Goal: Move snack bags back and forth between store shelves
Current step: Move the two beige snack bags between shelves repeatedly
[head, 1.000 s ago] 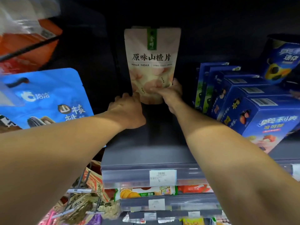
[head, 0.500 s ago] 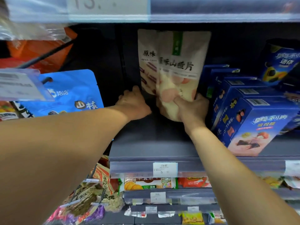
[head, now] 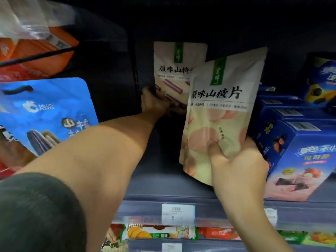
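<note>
- Holding item 1: the right hand (head: pixel 236 170) grips the front snack bag (head: pixel 221 110) at its lower right corner, with the thumb pressed on the printed face and the other fingers curled behind.
- Front snack bag: beige pouch with a green tab and black lettering, tilted slightly right, lifted off the shelf (head: pixel 163 179) and just beside the blue boxes (head: pixel 298 151).
- Item 2: the rear snack bag (head: pixel 174 70), a similar beige pouch, stands upright at the back of the same shelf, its right side partly covered by the front snack bag.
- The left hand (head: pixel 154 104) holds the rear snack bag at its lower left corner, fingers closed on the edge. Finer detail is blurred.
- Blue boxes: a row along the shelf's right side.
- Blue hanging bag (head: pixel 47 113): at the left, below an orange pack (head: pixel 36 55).
- Price label (head: pixel 177 213): on the shelf's front edge, showing a 5.
- Lower packets (head: pixel 160 231): on the tier beneath.
</note>
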### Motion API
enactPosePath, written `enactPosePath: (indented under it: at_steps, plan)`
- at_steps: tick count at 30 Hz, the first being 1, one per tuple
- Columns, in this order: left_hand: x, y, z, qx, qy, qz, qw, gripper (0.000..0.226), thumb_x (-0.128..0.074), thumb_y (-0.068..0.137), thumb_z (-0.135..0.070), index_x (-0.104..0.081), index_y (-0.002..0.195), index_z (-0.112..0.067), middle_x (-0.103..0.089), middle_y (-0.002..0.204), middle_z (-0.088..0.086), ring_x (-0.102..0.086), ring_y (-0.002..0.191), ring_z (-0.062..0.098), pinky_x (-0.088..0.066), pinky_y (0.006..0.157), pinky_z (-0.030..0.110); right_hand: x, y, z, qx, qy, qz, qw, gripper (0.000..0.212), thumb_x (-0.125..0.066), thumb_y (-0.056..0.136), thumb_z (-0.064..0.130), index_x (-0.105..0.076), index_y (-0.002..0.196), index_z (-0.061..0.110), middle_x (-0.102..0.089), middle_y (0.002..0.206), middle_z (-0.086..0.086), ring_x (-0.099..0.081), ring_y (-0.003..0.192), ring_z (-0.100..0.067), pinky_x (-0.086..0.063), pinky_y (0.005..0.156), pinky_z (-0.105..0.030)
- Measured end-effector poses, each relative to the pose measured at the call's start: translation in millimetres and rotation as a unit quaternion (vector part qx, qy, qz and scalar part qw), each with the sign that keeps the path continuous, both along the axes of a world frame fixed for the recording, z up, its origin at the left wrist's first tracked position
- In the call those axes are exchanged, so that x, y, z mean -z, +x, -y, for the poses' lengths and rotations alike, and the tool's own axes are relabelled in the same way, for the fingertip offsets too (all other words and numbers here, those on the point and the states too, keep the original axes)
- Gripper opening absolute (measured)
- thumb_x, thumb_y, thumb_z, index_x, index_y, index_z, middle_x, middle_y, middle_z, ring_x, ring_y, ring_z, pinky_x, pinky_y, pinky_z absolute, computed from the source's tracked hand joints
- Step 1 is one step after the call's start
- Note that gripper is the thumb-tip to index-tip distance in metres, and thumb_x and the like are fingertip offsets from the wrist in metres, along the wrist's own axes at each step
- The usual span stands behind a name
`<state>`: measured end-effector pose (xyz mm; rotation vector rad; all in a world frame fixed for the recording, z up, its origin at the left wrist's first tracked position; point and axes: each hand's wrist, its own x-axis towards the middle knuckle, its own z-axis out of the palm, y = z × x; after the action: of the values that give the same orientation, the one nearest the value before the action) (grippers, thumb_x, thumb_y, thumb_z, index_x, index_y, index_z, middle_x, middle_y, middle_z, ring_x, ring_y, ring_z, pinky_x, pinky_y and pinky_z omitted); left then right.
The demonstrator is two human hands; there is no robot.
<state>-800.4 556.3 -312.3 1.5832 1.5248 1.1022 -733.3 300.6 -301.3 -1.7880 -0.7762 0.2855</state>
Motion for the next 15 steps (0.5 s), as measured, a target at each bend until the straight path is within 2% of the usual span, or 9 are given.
enactPosePath:
  at_steps: [4,6,10,15]
  plan:
    - [8,-1,-23,-0.026,0.013,0.022,0.999,0.111,-0.096,0.04,-0.039,-0.04,0.132,-0.015,-0.05,0.134,0.009,-0.05,0.125,0.025,-0.047,0.103,0.037,4,3,-2,-0.012,0.016,0.021,1.0,0.034,-0.068,0.083,0.042,-0.055,0.104,0.019,-0.056,0.081,-0.001,-0.047,0.071,-0.026,-0.038,0.066,-0.03]
    - [15,0,-24,-0.004,-0.002,0.051,0.999,0.101,-0.097,0.043,-0.032,-0.042,0.125,-0.015,-0.056,0.126,0.005,-0.056,0.115,0.021,-0.051,0.097,0.034,8,3,-2,-0.006,0.021,0.028,0.999,0.031,-0.067,0.084,0.041,-0.054,0.102,0.02,-0.056,0.081,-0.001,-0.047,0.073,-0.027,-0.037,0.067,-0.031]
    - [20,3,-21,0.025,-0.012,0.088,0.996,0.087,-0.097,0.046,-0.025,-0.045,0.115,-0.017,-0.058,0.109,-0.001,-0.059,0.098,0.017,-0.054,0.079,0.029,11,4,-3,0.0,0.024,0.026,0.999,0.035,-0.068,0.082,0.041,-0.055,0.104,0.016,-0.065,0.089,-0.007,-0.06,0.085,-0.035,-0.041,0.068,-0.033]
    - [15,12,-22,0.031,-0.035,0.126,0.991,0.082,-0.096,0.046,-0.018,-0.053,0.116,-0.011,-0.064,0.11,0.003,-0.064,0.099,0.022,-0.059,0.073,0.032,15,9,-5,0.004,0.03,0.022,0.999,0.036,-0.07,0.081,0.04,-0.056,0.103,0.015,-0.068,0.092,-0.007,-0.049,0.074,-0.026,-0.036,0.066,-0.029]
